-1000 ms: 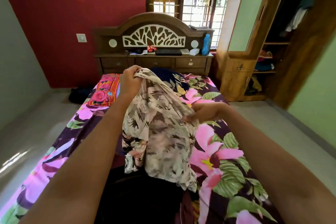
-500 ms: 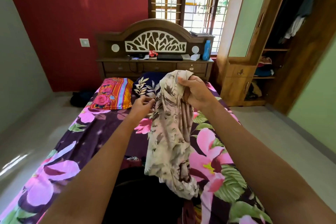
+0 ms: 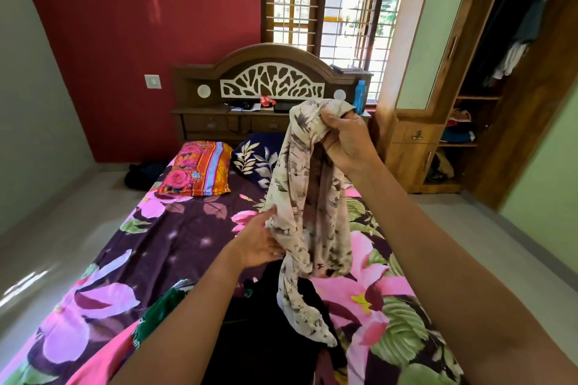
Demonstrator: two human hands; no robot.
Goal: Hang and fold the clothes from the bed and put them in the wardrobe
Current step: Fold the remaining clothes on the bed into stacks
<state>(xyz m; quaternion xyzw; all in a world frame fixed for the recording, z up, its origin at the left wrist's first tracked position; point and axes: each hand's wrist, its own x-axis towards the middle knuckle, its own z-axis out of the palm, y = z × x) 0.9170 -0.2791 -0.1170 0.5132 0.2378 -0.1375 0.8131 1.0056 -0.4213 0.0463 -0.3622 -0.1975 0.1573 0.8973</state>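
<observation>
A cream garment (image 3: 308, 212) with a dark leaf print hangs bunched above the bed (image 3: 175, 237). My right hand (image 3: 347, 141) grips its top edge, raised at about headboard height. My left hand (image 3: 258, 242) is lower and holds the garment's left side, fingers partly hidden in the cloth. Its tail droops onto a pile of black clothes (image 3: 266, 331) at the near end of the bed. A green and pink garment (image 3: 147, 325) lies beside that pile. The open wooden wardrobe (image 3: 513, 78) stands at the right, with clothes hanging and folded inside.
Two pillows (image 3: 195, 169) lie at the head of the bed below the carved headboard (image 3: 272, 81). A blue bottle (image 3: 359, 97) and small items sit on its shelf. A dark bag (image 3: 142, 175) lies on the floor at the left. Bare floor runs along both sides.
The garment passed from my left hand's raised grip to my right hand, which lifted it higher. My left hand dropped down and took the cloth's lower left side.
</observation>
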